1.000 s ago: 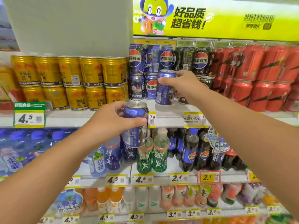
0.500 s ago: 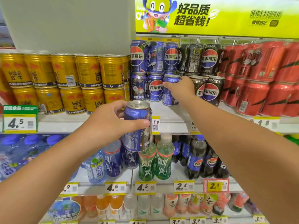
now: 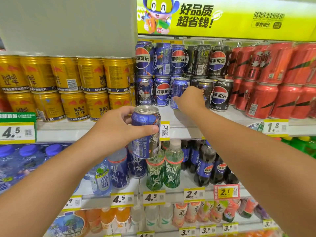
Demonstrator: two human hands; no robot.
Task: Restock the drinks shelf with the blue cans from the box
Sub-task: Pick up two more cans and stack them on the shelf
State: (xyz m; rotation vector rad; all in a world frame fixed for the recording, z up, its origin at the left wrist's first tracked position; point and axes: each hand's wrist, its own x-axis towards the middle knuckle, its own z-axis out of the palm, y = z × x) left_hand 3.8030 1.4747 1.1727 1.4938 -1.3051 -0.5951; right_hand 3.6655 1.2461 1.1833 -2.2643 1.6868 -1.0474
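Supermarket drink shelving fills the view, a yellow banner (image 3: 239,16) overhead. Left hand (image 3: 118,132) wraps a blue can (image 3: 146,132) upright in front of the shelf edge (image 3: 181,132), thumb across the can's front, fingers curled behind its top rim. Right hand (image 3: 190,100) reaches onto the shelf with its fingers around a second blue can (image 3: 178,89); the hand's back hides whether they press or merely touch it. That can stands on the shelf beside the stacked blue cans (image 3: 153,74), with black cans (image 3: 220,94) on its right. Gold cans (image 3: 68,86) sit further left, red cans (image 3: 273,79) further right.
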